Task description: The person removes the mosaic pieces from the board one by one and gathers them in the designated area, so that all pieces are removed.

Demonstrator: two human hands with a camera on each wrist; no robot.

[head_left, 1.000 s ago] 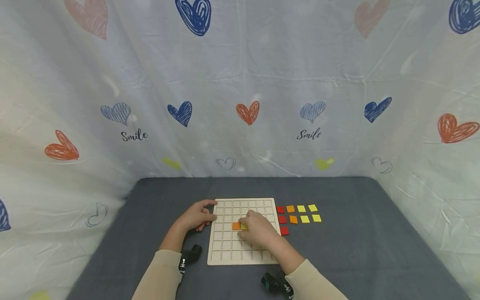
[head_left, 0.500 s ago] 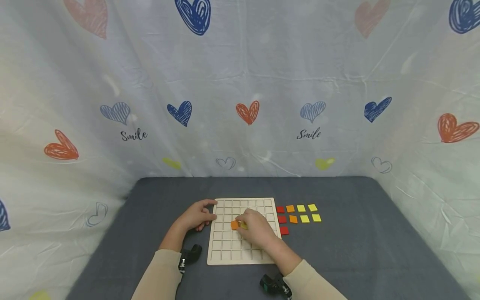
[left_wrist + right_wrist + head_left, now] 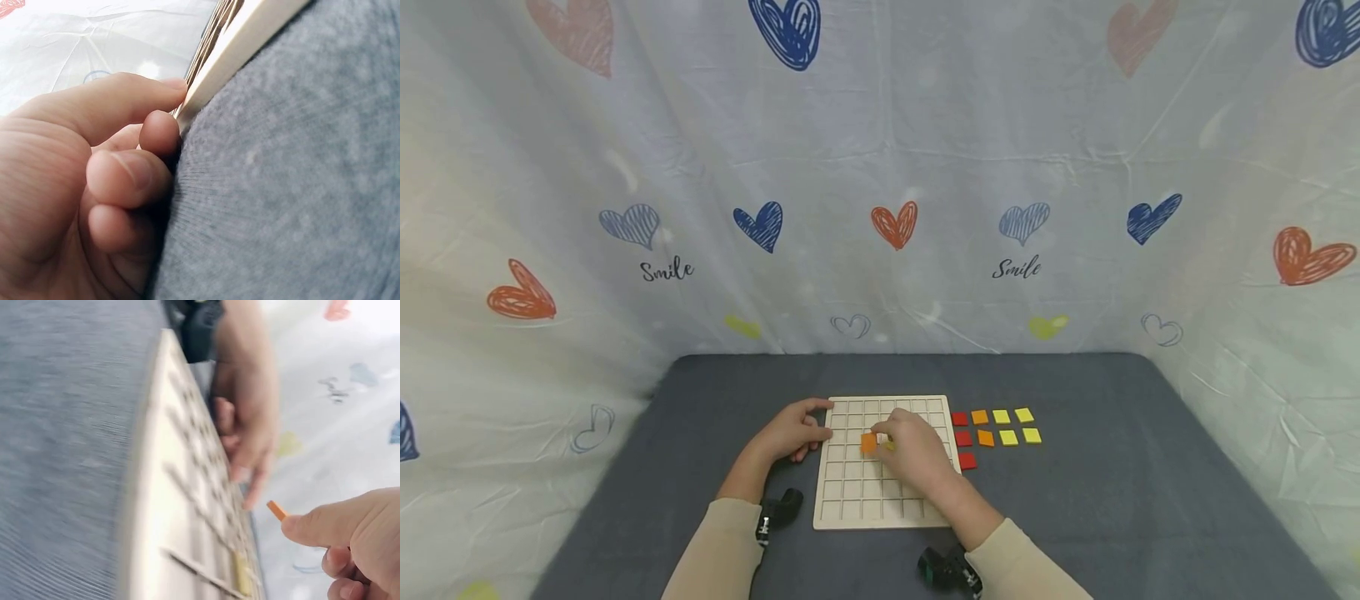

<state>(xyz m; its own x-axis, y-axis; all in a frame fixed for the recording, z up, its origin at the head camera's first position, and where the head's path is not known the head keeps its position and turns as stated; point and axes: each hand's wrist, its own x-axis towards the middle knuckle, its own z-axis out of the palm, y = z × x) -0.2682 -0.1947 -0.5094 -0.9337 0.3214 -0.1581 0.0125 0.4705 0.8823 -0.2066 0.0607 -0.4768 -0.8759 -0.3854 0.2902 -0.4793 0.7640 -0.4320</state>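
Observation:
My right hand (image 3: 917,450) pinches an orange square tile (image 3: 868,443) between thumb and finger. The right wrist view shows that orange tile (image 3: 277,509) raised off the pale wooden grid board (image 3: 842,518). A yellow tile (image 3: 242,573) sits in the grid below, mostly covered by the right hand in the head view. At the board's left side, my left hand (image 3: 792,430) touches the edge with an outstretched index finger and thumb. In the left wrist view its other fingers are bent beside the board's edge (image 3: 215,75).
Loose tiles lie right of the board on the grey cloth (image 3: 1097,500): red ones (image 3: 963,438) in a column, then orange ones (image 3: 986,438) and several yellow ones (image 3: 1032,435). A white curtain with printed hearts hangs behind the table.
The orange tile was flat in the grid beside the yellow one; my right hand has taken hold of it and lifted it out, slightly left. The left hand stays put.

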